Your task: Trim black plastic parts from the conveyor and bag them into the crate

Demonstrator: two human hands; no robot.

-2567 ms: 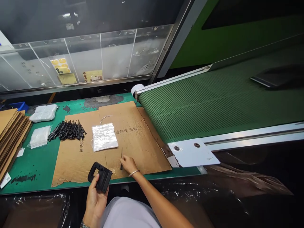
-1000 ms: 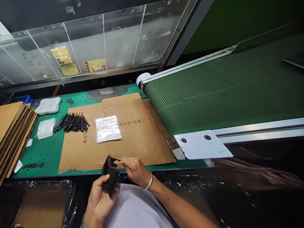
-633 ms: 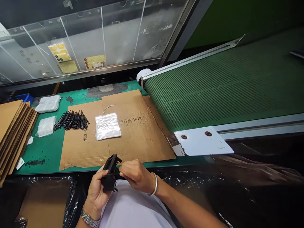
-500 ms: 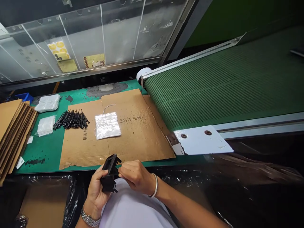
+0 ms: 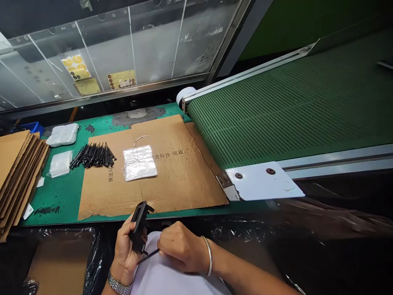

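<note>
My left hand (image 5: 123, 250) is closed around a black plastic part (image 5: 140, 228) with short prongs, held upright just off the near table edge. Pinched in my right hand (image 5: 184, 248) is a thin black rod (image 5: 150, 256). Its free end slants down-left to the lower end of the plastic part; whether it touches or enters the part cannot be made out. On the table lies a heap of slim black pins (image 5: 93, 155), similar in look to that rod. A stack of clear plastic bags (image 5: 140, 163) rests on the flat cardboard sheet (image 5: 184, 184).
Cardboard sheets (image 5: 20, 180) are stacked at the left. Two more bag bundles, one nearer (image 5: 60, 164) and one farther (image 5: 63, 134), lie on the green table (image 5: 66, 196). A green conveyor belt (image 5: 276, 106) rises at the right. Below left stands a plastic-lined box (image 5: 58, 262).
My right hand has moved slightly right and down, away from the plastic part, and the thin rod now shows between them. My left hand has turned the part slightly.
</note>
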